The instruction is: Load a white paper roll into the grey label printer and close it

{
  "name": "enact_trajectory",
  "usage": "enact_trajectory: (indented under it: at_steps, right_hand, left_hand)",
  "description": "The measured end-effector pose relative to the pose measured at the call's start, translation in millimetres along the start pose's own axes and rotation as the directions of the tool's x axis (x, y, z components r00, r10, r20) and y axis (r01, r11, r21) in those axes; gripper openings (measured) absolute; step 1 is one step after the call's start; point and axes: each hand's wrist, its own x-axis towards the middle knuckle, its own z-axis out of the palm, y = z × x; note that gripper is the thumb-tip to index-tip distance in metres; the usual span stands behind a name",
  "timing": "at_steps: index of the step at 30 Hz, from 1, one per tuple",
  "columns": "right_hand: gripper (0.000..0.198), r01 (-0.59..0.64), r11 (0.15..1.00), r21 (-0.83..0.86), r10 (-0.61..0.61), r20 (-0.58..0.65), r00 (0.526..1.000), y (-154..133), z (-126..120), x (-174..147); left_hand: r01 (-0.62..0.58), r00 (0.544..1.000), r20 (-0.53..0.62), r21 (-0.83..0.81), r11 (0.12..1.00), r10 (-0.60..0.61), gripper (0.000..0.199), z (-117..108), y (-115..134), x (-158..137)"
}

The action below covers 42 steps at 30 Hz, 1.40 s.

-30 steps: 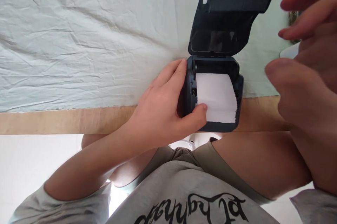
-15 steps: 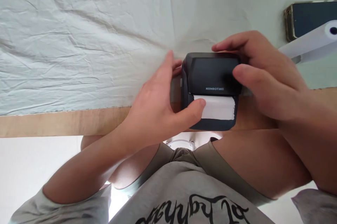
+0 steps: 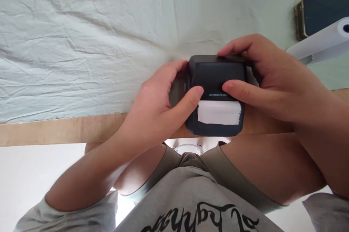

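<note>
A black label printer (image 3: 218, 76) marked NIIMBOT sits at the table's near edge, its lid down. White paper (image 3: 219, 113) with a ragged right edge sticks out of its front slot. My left hand (image 3: 160, 105) grips the printer's left side, thumb on the lid's lower left corner and fingers curled at the far left side. From the right, my right hand (image 3: 275, 76) holds it too, thumb pressed on the lid above the lettering and forefinger at the back edge. The other right fingers are partly hidden behind the printer and hand.
A pale wrinkled cloth (image 3: 95, 43) covers the table, with a bare wooden edge (image 3: 62, 128) along the front. At the far right lie a dark phone (image 3: 324, 16) in a case and a white paper roll (image 3: 321, 41). My legs are under the edge.
My left thumb has moved up from the paper onto the lid, and the left fingers have curled in against the printer. My right thumb has slid left and down across the lid.
</note>
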Motion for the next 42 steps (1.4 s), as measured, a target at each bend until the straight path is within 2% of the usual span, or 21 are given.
enact_trajectory:
  at_steps: [7,10,14,16,19,20,22,25,28,32,36,40,42]
  right_hand:
    - [0.061,-0.026,0.999,0.035,0.025,0.023,0.999,-1,1,2]
    - [0.063,-0.015,0.999,0.029,0.015,0.011,1.000,1,4,0]
    - [0.076,-0.003,1.000,-0.028,0.002,-0.042,0.999,4,5,-5]
    - [0.078,0.008,0.999,-0.048,-0.011,-0.058,0.998,4,4,-7]
    - [0.069,-0.002,0.997,-0.072,-0.005,-0.097,0.995,2,3,-10]
    - [0.064,-0.027,0.996,-0.081,0.016,-0.131,0.991,1,3,-11]
    - [0.054,-0.092,0.990,-0.109,0.066,-0.219,0.974,1,3,-12]
    - [0.040,-0.181,0.971,-0.153,0.129,-0.300,0.945,5,5,-14]
    - [0.042,-0.141,0.978,-0.151,0.110,-0.201,0.973,12,5,-15]
    - [0.064,-0.039,0.995,-0.097,0.031,-0.078,0.996,14,3,-17]
    - [0.082,-0.005,1.000,-0.028,0.005,-0.008,1.000,11,1,-19]
    - [0.091,0.030,0.999,-0.031,-0.029,0.032,0.999,10,1,-16]
    - [0.092,0.069,0.997,-0.043,-0.068,0.040,0.997,12,1,-14]
  left_hand:
    - [-0.029,0.999,-0.014,0.022,0.999,0.029,0.045,2,-3,3]
    - [-0.085,0.996,-0.036,0.054,0.995,0.087,0.042,2,-5,-1]
    - [-0.227,0.972,-0.005,0.225,0.948,0.234,0.040,-2,-9,-12]
    - [-0.292,0.955,0.052,0.316,0.903,0.291,0.059,-3,-13,-20]
    - [-0.277,0.961,0.136,0.406,0.871,0.242,0.102,1,-21,-30]
    - [-0.280,0.960,0.141,0.438,0.854,0.242,0.110,3,-24,-33]
    - [-0.314,0.949,0.125,0.493,0.811,0.291,0.115,9,-28,-37]
    - [-0.361,0.925,0.107,0.549,0.754,0.365,0.109,15,-29,-40]
    - [-0.358,0.925,0.100,0.549,0.756,0.366,0.105,14,-27,-41]
    - [-0.326,0.938,0.068,0.515,0.793,0.341,0.102,6,-28,-40]
    - [-0.392,0.912,0.062,0.425,0.816,0.406,0.101,0,-37,-37]
    - [-0.462,0.869,0.067,0.465,0.755,0.490,0.100,2,-41,-31]
    - [-0.458,0.868,0.075,0.500,0.735,0.490,0.098,4,-40,-29]
